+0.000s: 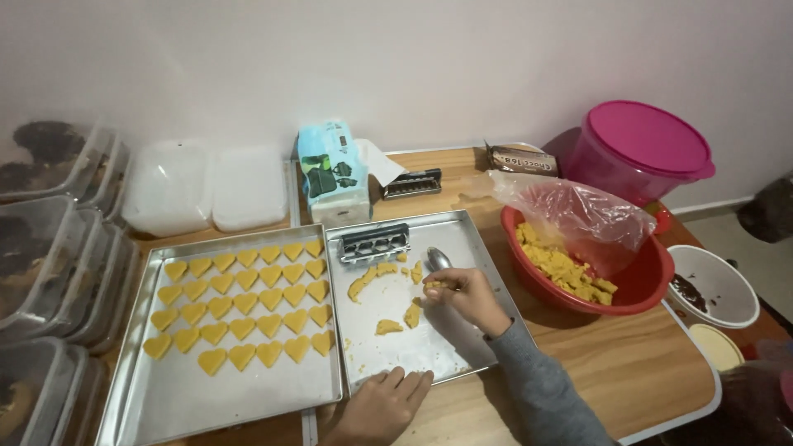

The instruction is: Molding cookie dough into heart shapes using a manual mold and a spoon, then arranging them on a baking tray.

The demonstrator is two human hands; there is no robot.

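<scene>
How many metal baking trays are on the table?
2. The left tray holds rows of heart-shaped dough pieces. The right tray, beside it, holds dough scraps that the right hand pinches.

Single head-worn view, looking steeply down and forward over the worktop (628,363) toward the pale back wall (413,58). Close range: both hands fall near the bottom edge, metal trays (165,396) fill centre frame.
</scene>
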